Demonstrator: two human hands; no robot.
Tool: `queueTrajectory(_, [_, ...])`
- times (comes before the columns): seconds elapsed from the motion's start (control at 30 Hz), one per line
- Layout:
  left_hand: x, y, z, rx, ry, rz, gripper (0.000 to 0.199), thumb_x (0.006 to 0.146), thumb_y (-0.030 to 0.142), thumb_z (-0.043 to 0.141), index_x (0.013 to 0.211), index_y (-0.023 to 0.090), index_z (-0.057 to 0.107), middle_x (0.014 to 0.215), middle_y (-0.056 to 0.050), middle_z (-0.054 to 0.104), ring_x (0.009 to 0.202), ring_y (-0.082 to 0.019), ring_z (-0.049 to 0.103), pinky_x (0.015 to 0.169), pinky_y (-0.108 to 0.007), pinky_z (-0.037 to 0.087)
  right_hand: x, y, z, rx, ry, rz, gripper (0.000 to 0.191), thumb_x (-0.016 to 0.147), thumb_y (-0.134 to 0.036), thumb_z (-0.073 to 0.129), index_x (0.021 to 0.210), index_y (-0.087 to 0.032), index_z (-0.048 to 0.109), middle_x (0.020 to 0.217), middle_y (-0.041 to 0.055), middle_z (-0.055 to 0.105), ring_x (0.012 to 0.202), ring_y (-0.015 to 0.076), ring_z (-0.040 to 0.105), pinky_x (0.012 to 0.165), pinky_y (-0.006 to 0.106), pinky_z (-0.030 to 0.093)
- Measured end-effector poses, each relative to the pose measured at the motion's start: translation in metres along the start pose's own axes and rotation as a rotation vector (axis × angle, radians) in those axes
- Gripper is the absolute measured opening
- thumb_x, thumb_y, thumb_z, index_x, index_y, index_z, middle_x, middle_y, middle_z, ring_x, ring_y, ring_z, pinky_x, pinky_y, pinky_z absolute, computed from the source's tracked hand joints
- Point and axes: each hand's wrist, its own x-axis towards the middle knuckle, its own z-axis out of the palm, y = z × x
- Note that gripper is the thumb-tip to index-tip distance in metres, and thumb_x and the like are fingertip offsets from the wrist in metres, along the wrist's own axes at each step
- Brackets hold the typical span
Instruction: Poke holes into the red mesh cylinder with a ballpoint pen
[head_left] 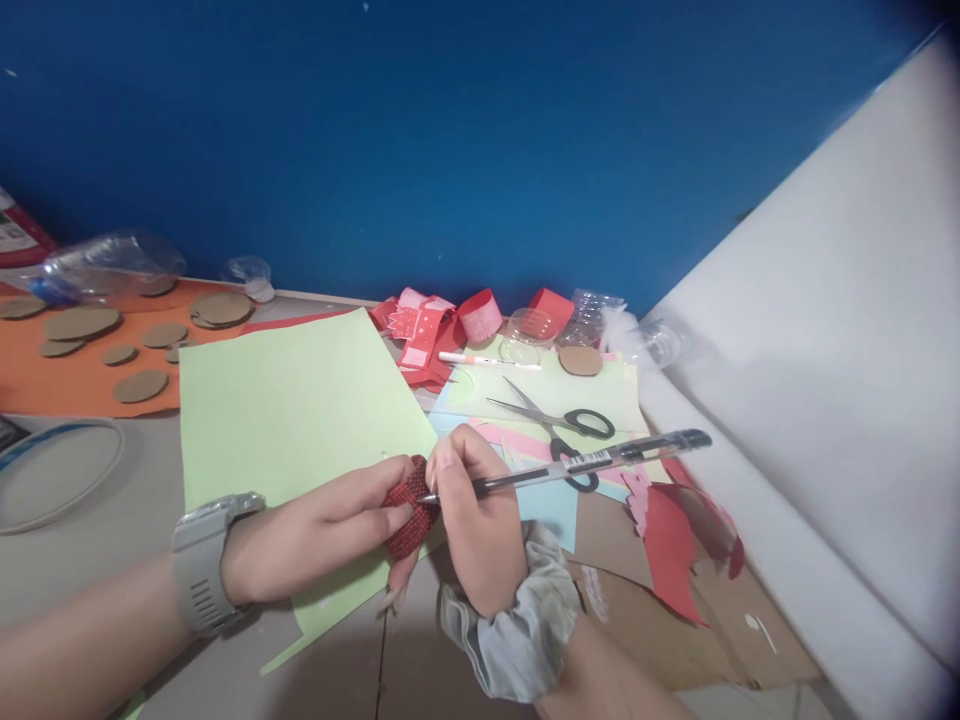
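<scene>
My left hand, with a grey watch at the wrist, grips a small dark red, black-flecked piece with a woven look. Its exact kind is partly hidden by the fingers. In my right hand, which has a grey-green scrunchie round the wrist, is a clear-barrelled pen. The pen's tip points left and is at the dark red piece; whether it touches, I cannot tell. Under and behind my left hand lies a light green paper sheet with a cut lower edge. Black-handled scissors lie spread beyond my right hand.
Cardboard discs lie on orange paper at left, near a clear plastic bottle. Red paper pieces, a white marker and plastic cups stand at the back. A blue wall and a white panel bound the surface.
</scene>
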Motion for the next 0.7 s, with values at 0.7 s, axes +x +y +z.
queueTrajectory(0.7, [0.0011,0.0038,-0.0002,0.033,-0.002,0.005,0.022,0.109,0.029,0.036,0.092,0.022,0.047,0.082,-0.002,0.067,0.081,-0.02,0.061,0.084,-0.033,0.05,0.0002,-0.0028,0.0007,-0.019,0.009,-0.01,0.035,0.097,-0.029,0.049,0.065,-0.024,0.036,0.059,-0.0059,0.037,0.055,0.0113,0.037,0.052,0.024,0.035])
